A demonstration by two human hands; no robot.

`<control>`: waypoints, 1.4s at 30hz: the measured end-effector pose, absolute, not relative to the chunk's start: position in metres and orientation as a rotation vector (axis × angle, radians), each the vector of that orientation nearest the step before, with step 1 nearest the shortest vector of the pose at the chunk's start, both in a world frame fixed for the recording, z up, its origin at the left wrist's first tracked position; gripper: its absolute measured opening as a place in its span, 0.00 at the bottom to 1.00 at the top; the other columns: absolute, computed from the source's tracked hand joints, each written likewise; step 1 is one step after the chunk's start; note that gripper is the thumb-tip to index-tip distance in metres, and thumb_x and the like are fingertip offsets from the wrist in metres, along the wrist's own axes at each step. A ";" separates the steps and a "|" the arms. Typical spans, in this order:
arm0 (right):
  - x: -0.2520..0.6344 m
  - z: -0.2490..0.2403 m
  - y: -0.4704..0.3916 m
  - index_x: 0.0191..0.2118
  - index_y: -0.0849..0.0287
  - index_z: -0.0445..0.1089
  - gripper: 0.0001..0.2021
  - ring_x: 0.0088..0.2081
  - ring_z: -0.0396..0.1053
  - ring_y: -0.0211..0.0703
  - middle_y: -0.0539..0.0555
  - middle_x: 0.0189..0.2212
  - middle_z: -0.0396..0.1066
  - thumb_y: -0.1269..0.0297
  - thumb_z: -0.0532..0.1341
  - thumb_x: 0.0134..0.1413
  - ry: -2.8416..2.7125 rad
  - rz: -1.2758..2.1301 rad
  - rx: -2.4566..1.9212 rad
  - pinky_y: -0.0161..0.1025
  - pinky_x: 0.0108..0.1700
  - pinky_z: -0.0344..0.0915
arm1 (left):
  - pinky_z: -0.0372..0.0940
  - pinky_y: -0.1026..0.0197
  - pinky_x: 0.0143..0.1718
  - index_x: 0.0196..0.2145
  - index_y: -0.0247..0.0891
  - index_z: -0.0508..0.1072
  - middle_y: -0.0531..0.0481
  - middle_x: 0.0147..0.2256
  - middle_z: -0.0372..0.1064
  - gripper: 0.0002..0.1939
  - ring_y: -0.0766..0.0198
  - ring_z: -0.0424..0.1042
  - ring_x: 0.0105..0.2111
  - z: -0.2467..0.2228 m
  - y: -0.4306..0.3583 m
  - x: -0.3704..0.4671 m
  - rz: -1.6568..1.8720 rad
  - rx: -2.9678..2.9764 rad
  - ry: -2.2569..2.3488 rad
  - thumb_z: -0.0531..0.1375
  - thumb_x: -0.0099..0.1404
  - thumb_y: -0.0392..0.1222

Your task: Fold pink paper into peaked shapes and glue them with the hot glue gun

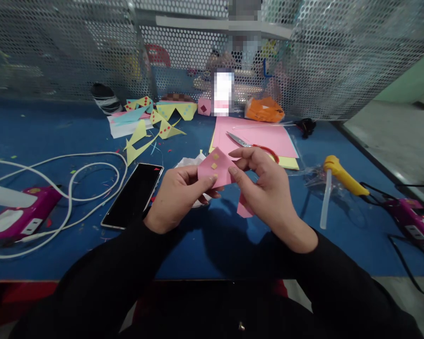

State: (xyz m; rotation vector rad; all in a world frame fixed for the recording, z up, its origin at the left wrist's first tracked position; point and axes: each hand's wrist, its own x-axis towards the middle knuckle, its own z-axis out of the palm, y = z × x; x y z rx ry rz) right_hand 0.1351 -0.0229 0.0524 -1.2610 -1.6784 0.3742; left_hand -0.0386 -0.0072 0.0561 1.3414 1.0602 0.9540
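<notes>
Between both hands is a pink paper piece (212, 165) with a pointed top and small yellow diamonds in a column. My left hand (179, 194) pinches its left side, thumb on the lowest diamond. My right hand (265, 188) grips its right side between thumb and fingers. Below my right hand a pink strip hangs down; whether it belongs to the same piece I cannot tell. Crumpled white paper (191, 161) lies behind my left hand. Just beyond my right hand, red-handled scissors (247, 144) rest on a stack of pink and yellow sheets (265, 134).
Left on the blue table (74, 127) are a black phone (134, 195), a looped white cable (70, 188) and a purple power strip (24, 212). Cut yellow paper shapes (176, 110) lie at the back. A yellow glue gun (344, 176) with a glue stick lies right, before a perforated metal screen (183, 42).
</notes>
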 end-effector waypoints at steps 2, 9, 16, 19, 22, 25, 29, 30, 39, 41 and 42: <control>0.135 0.053 -0.023 0.45 0.55 0.68 0.10 0.33 0.70 0.38 0.45 0.28 0.70 0.71 0.58 0.57 -1.674 0.385 -1.258 0.42 0.39 0.65 | 0.66 0.66 0.23 0.29 0.34 0.80 0.47 0.26 0.78 0.11 0.64 0.75 0.24 0.057 -0.008 -0.038 0.952 1.355 1.065 0.66 0.59 0.47; 0.135 0.057 -0.024 0.44 0.57 0.68 0.09 0.32 0.69 0.38 0.46 0.28 0.69 0.71 0.59 0.57 -1.636 0.392 -1.271 0.41 0.37 0.65 | 0.66 0.68 0.24 0.29 0.36 0.80 0.49 0.23 0.77 0.10 0.66 0.74 0.23 0.058 -0.009 -0.039 0.962 1.281 0.991 0.64 0.62 0.45; 0.134 0.056 -0.024 0.44 0.56 0.68 0.09 0.32 0.70 0.39 0.45 0.26 0.69 0.71 0.58 0.57 -1.672 0.399 -1.249 0.40 0.36 0.66 | 0.67 0.65 0.24 0.29 0.35 0.80 0.48 0.25 0.77 0.13 0.64 0.74 0.23 0.057 -0.008 -0.039 0.943 1.349 1.073 0.67 0.59 0.49; 0.134 0.056 -0.024 0.44 0.56 0.68 0.09 0.32 0.70 0.39 0.45 0.26 0.69 0.71 0.58 0.57 -1.665 0.406 -1.250 0.40 0.36 0.65 | 0.66 0.65 0.24 0.28 0.35 0.80 0.48 0.25 0.77 0.14 0.65 0.73 0.23 0.059 -0.008 -0.039 0.939 1.358 1.072 0.67 0.59 0.50; 0.134 0.055 -0.024 0.44 0.56 0.68 0.09 0.31 0.69 0.38 0.45 0.26 0.69 0.71 0.58 0.57 -1.658 0.401 -1.248 0.40 0.35 0.65 | 0.66 0.66 0.24 0.28 0.35 0.79 0.48 0.25 0.77 0.16 0.66 0.73 0.23 0.059 -0.008 -0.038 0.943 1.344 1.046 0.67 0.59 0.53; 0.133 0.055 -0.024 0.45 0.58 0.68 0.09 0.32 0.70 0.38 0.46 0.27 0.70 0.71 0.58 0.58 -1.657 0.403 -1.247 0.39 0.35 0.65 | 0.65 0.67 0.23 0.27 0.35 0.79 0.49 0.24 0.77 0.15 0.67 0.73 0.23 0.059 -0.008 -0.038 0.943 1.322 1.058 0.69 0.58 0.52; 0.133 0.054 -0.024 0.45 0.58 0.68 0.09 0.33 0.71 0.38 0.47 0.28 0.72 0.68 0.60 0.58 -1.625 0.459 -1.240 0.38 0.33 0.65 | 0.64 0.67 0.23 0.27 0.35 0.79 0.49 0.23 0.77 0.13 0.67 0.73 0.22 0.058 -0.008 -0.038 0.965 1.283 1.098 0.69 0.58 0.49; 0.133 0.055 -0.023 0.45 0.58 0.68 0.09 0.33 0.71 0.39 0.47 0.29 0.73 0.67 0.60 0.58 -1.610 0.479 -1.239 0.38 0.34 0.65 | 0.64 0.67 0.23 0.28 0.35 0.80 0.49 0.23 0.77 0.12 0.66 0.73 0.22 0.057 -0.008 -0.038 0.978 1.273 1.102 0.69 0.58 0.48; 0.138 0.059 -0.022 0.42 0.59 0.70 0.08 0.31 0.70 0.37 0.47 0.26 0.72 0.69 0.60 0.56 -1.569 0.494 -1.291 0.39 0.38 0.64 | 0.63 0.68 0.22 0.30 0.34 0.80 0.49 0.24 0.76 0.17 0.67 0.73 0.23 0.056 -0.008 -0.038 1.023 1.214 1.014 0.71 0.55 0.52; 0.138 0.059 -0.022 0.43 0.59 0.70 0.08 0.31 0.70 0.38 0.47 0.27 0.72 0.68 0.60 0.56 -1.569 0.529 -1.291 0.39 0.39 0.64 | 0.63 0.68 0.22 0.28 0.33 0.80 0.49 0.23 0.76 0.16 0.67 0.72 0.22 0.055 -0.007 -0.037 1.033 1.218 1.021 0.71 0.55 0.51; 0.137 0.058 -0.022 0.43 0.59 0.70 0.08 0.32 0.69 0.38 0.47 0.27 0.72 0.68 0.60 0.56 -1.574 0.544 -1.287 0.40 0.40 0.64 | 0.63 0.68 0.22 0.28 0.33 0.79 0.49 0.22 0.76 0.15 0.68 0.72 0.21 0.055 -0.007 -0.037 1.038 1.222 1.028 0.71 0.55 0.50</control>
